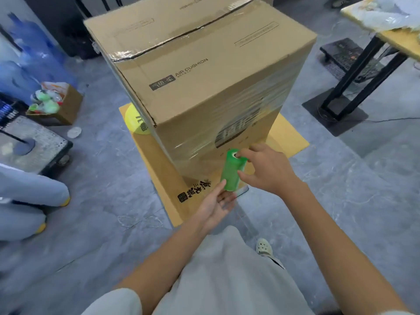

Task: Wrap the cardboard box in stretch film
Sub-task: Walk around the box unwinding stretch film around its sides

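A tall brown cardboard box (195,71) printed "AIR CUSHION" stands on a flattened sheet of cardboard (159,169) on the floor. Clear stretch film bands its lower right face. Against the box's near bottom corner a green stretch film roll (232,171) stands upright. My right hand (267,169) grips the roll, a finger in the top of its core and the thumb on its side. My left hand (217,205) is under the roll's bottom end, fingers straight and touching it.
A small open carton (61,103) of green and white items sits on the floor at left, beside a dark cart (34,146). A black-legged table (354,71) stands at right with a dark crate (347,57) under it. Grey tiled floor surrounds the box.
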